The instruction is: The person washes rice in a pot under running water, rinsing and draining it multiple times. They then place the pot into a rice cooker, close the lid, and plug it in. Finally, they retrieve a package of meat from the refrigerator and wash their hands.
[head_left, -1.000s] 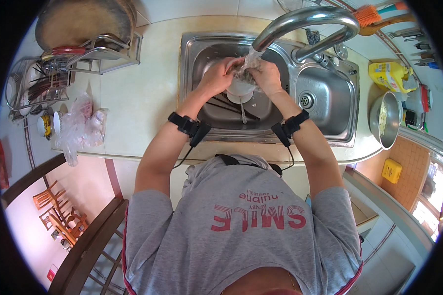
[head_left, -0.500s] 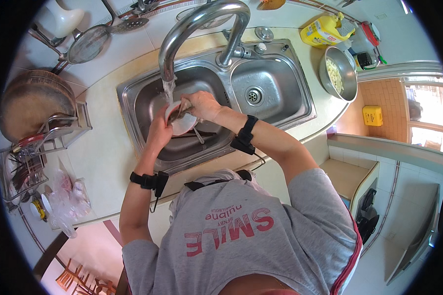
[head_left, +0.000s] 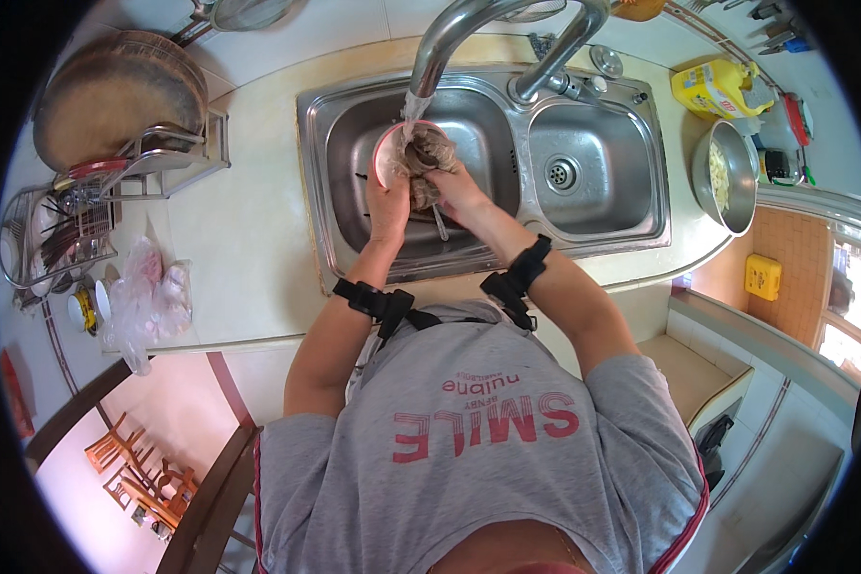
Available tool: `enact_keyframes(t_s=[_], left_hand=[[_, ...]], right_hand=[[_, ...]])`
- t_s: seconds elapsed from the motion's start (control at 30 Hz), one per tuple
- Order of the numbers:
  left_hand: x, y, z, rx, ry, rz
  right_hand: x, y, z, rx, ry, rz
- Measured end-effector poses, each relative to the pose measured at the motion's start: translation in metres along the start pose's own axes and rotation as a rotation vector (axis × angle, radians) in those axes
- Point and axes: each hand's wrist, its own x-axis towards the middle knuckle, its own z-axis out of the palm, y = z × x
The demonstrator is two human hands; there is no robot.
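Over the left sink basin (head_left: 483, 134), my left hand (head_left: 387, 212) is closed on a white bowl (head_left: 388, 161) with a red rim. The bowl is tilted under the water running from the faucet (head_left: 433, 59). My right hand (head_left: 461, 194) grips a crumpled brownish-grey cloth (head_left: 431, 153), pressed against the bowl's inside. Some of the cloth hangs below the bowl, and the right fingertips are partly hidden in it. Beneath the hands, a thin pale handle (head_left: 441, 226) sticks out in the basin; what it belongs to is hidden.
The right basin (head_left: 593, 143) has a drain strainer. A metal bowl (head_left: 737, 182) with pale chopped food and a yellow jug (head_left: 722, 88) stand at the right. At the left are a dish rack (head_left: 215, 158), round boards (head_left: 124, 100) and plastic bags (head_left: 148, 297).
The view has shifted, so the sink sits further right. The bowl has turned to open more toward the faucet, and the cloth now shows bunched up inside it. Both hands keep their hold.
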Motion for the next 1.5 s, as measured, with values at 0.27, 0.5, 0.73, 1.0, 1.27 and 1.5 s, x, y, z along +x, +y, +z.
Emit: enact_keyframes(t_s=[0.27,0.5,0.73,1.0,1.27,1.5], left_hand=[[0.022,0.054,-0.032,0.682,-0.464,0.213],[0.029,0.071,-0.019,0.688,-0.53,0.042],[-0.005,0.027,0.001,-0.172,-0.065,-0.094],[-0.005,0.034,-0.039,0.229,-0.369,-0.172],[-0.012,0.053,-0.046,-0.102,-0.349,-0.598],[-0.017,0.019,-0.04,-0.162,-0.198,-0.43]], right_hand=[[0.007,-0.07,-0.008,-1.368,-0.23,-0.521],[0.012,-0.071,0.001,-1.453,-0.143,-0.591],[0.005,0.002,-0.006,-0.095,0.043,0.013],[-0.005,-0.049,-0.003,-1.259,0.037,-0.248],[0.009,-0.027,-0.014,-0.648,0.157,-0.321],[-0.043,-0.041,-0.03,0.023,-0.133,0.356]])
